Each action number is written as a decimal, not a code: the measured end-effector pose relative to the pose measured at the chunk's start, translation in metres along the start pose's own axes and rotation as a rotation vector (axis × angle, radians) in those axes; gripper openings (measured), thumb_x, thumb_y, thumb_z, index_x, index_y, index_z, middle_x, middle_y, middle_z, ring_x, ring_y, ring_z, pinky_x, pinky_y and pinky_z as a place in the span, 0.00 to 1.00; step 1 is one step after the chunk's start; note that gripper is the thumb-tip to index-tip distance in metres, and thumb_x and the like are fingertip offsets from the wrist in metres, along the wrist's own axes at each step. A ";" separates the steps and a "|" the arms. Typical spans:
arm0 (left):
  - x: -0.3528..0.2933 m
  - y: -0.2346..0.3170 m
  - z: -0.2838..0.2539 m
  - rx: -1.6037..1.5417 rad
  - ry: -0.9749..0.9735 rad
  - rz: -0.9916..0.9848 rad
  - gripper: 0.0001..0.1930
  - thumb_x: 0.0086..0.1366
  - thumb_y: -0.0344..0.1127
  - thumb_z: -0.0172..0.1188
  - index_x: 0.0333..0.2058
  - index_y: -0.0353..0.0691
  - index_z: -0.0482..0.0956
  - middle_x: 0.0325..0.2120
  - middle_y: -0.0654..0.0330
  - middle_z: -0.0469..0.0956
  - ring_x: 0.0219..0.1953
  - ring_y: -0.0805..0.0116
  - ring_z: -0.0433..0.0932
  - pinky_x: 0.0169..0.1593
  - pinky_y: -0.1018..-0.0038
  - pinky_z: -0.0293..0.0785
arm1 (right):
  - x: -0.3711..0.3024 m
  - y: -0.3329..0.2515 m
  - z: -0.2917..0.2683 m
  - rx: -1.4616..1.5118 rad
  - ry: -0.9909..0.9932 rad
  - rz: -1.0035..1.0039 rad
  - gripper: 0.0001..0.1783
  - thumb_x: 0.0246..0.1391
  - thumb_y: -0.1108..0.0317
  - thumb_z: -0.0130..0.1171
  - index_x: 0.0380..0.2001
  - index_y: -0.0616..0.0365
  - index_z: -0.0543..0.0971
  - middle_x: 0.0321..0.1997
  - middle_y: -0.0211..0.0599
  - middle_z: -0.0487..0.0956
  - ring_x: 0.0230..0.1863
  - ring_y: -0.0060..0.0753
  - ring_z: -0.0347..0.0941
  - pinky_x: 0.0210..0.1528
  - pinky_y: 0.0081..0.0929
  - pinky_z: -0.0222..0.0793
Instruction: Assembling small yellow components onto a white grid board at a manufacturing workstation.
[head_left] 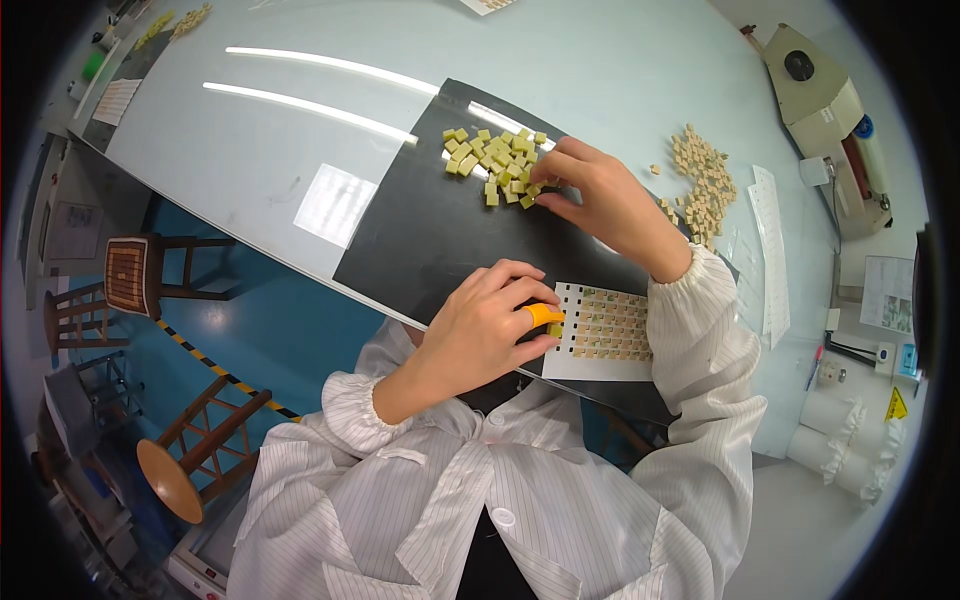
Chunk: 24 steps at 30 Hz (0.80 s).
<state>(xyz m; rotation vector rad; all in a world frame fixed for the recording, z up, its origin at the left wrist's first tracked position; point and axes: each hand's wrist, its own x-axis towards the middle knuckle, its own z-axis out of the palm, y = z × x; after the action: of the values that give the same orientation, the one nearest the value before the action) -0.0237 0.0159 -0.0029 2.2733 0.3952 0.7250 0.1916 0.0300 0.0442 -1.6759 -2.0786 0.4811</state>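
Note:
My left hand (485,325) is over the near edge of a black mat (420,220). An orange finger cover (541,315) sits on one finger. Between that finger and the thumb is a small yellow-green block (554,331), beside the left edge of a white sheet (610,368). Rows of small tan and greenish pieces (610,325) cover this sheet. Farther off, my right hand (600,195) reaches into a loose pile of yellow-green blocks (490,155). Its thumb and index finger close around one block at the pile's right side; the fingertips partly hide it.
Many small tan blocks (705,185) lie heaped on the pale table (620,70), right of my right hand. A long white strip (770,250) lies beyond them. A beige machine (815,95) stands at the far right. Wooden stools (170,480) are on the blue floor at left.

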 end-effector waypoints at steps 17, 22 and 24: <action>-0.001 0.000 0.000 0.005 -0.022 -0.005 0.13 0.48 0.37 0.73 0.33 0.41 0.84 0.38 0.66 0.81 0.51 0.63 0.74 0.49 0.66 0.72 | 0.008 -0.002 -0.008 -0.039 -0.136 -0.021 0.09 0.47 0.77 0.64 0.34 0.61 0.78 0.33 0.37 0.74 0.32 0.36 0.73 0.36 0.30 0.71; -0.002 -0.001 0.000 0.002 -0.016 0.003 0.13 0.48 0.37 0.73 0.32 0.41 0.84 0.39 0.66 0.81 0.51 0.64 0.74 0.49 0.66 0.72 | 0.004 -0.004 0.002 0.008 -0.085 -0.024 0.09 0.47 0.76 0.65 0.34 0.62 0.78 0.32 0.38 0.75 0.30 0.35 0.73 0.35 0.28 0.71; -0.002 0.000 0.000 -0.001 -0.011 0.007 0.12 0.48 0.37 0.73 0.32 0.40 0.84 0.39 0.67 0.81 0.51 0.64 0.74 0.49 0.66 0.72 | 0.003 -0.003 0.002 0.014 -0.081 -0.028 0.09 0.48 0.76 0.65 0.34 0.63 0.78 0.32 0.38 0.75 0.30 0.34 0.73 0.35 0.28 0.71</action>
<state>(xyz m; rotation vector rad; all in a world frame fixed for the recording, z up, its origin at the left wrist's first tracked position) -0.0250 0.0154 -0.0039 2.2782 0.3818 0.7155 0.1874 0.0321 0.0449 -1.6424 -2.1479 0.5613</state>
